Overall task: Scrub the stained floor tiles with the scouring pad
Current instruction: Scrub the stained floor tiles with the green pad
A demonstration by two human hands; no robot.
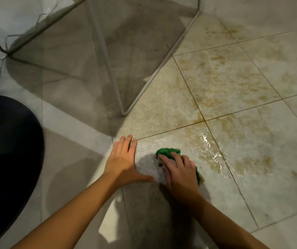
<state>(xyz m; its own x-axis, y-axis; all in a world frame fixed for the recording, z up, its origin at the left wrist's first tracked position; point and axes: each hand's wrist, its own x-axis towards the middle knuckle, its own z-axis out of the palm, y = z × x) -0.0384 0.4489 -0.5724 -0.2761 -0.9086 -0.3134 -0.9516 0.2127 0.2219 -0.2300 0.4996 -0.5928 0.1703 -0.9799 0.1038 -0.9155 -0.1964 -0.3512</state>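
1. the right hand holds the green scouring pad bunched beneath it, fingers bent over the top and pressing it onto the wet tile. green shows beyond the fingertips and again along the hand's outer edge, so the pad's long axis seems to run diagonally under the palm, from far-inner to near-outer.
2. the left hand lies flat on the floor just beside the grip, on its inner side. its fingers are straight, the thumb is spread toward the pad, and it holds nothing. it looks like a prop for the body's weight.
3. the relation that matters: the brown stains lie outward and ahead of the grip. they sit past the glistening water and across the grout line that runs near the pad's outer side. the tile under and inward of the pad looks paler.
4. judgement: the right hand is nearer the stains and has the pad, so the coming strokes likely go outward and away from the body, over that grout line.
5. more staining on the floor tiles sits well ahead of the grip, beside a metal frame leg. reaching it would probably mean shifting the propping hand forward.
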